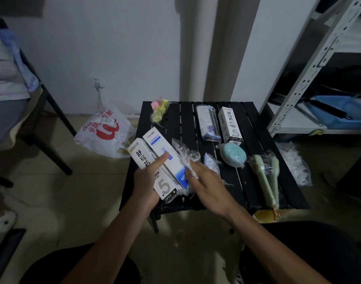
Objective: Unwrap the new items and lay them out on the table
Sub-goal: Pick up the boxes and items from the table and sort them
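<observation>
At the near left edge of the black slatted table (257,181), two boxes are held above the tabletop. The left hand (146,181) grips a white box (146,160) marked "5" and "20PCS", its thumb laid straight across the face and its fingers curled beneath. A blue-and-white box (165,152) lies flat against it in the same grip. Clear film (183,152) is loose around the upper end of the pair.

The right hand (208,187) is just beside the boxes, fingers nearly straight and resting against the film. Its thumb is hidden, so a pinch cannot be confirmed.

On the table to the right, two green brushes (272,177) lie side by side in wrap, handles overhanging the near edge. Beyond the hands sit a small wrapped packet (211,162) and a round blue sponge (234,155) in film. Farther back lie a second white box (230,125) and a wrapped blue-patterned packet (208,124), side by side. Pink and yellow pieces (159,110) in film occupy the far left corner.

On the floor, crumpled plastic (294,162) lies right of the table. A printed carrier bag (105,132) stands to the left; its contents cannot be seen. On the shelf unit (319,58), a blue basin (339,111) has a black-handled utensil lying across it.
</observation>
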Tool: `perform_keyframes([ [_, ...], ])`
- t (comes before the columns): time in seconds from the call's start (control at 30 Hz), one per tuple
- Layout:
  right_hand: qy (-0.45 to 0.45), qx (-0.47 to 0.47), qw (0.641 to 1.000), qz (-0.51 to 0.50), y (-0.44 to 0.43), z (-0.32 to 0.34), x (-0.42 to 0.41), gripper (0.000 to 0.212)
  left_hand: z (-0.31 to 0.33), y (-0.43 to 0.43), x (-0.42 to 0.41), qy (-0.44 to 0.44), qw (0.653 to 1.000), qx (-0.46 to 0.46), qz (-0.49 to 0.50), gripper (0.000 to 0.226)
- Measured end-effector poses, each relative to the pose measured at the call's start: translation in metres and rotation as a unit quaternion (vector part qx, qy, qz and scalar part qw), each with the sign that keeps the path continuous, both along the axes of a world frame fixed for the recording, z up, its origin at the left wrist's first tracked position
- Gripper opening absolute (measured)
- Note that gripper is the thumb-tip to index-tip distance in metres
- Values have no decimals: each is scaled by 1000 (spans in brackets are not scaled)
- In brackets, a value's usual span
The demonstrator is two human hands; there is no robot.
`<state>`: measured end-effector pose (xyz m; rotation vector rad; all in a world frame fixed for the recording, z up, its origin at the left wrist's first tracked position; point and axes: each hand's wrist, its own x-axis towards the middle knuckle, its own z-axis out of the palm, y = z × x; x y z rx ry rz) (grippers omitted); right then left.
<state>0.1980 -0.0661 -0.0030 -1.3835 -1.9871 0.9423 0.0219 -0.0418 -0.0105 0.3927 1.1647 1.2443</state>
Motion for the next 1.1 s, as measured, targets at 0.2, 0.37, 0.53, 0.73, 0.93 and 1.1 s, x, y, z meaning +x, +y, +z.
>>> perform_keyframes([
  [0.2,-14,-28,997,-75,-4,4,-1,27,2,22,-30,40,994,-17,97,41],
  [0.37,25,-52,990,-131,-3,-1,19,25,-12,46,-79,67,997,-16,20,53],
  [0.53,151,-102,972,-149,2,-7,29,28,-18,47,-59,271,956,22,-112,33],
  [0.73,215,-111,959,-149,-5,1,30,32,-23,57,-63,377,916,42,-131,30],
  [0.93,334,-201,903,-179,-2,10,29,19,-41,68,-62,607,779,-58,-148,95],
  [1.1,408,-233,874,-125,-6,18,29,45,-46,65,-67,579,798,-2,-166,78],
])
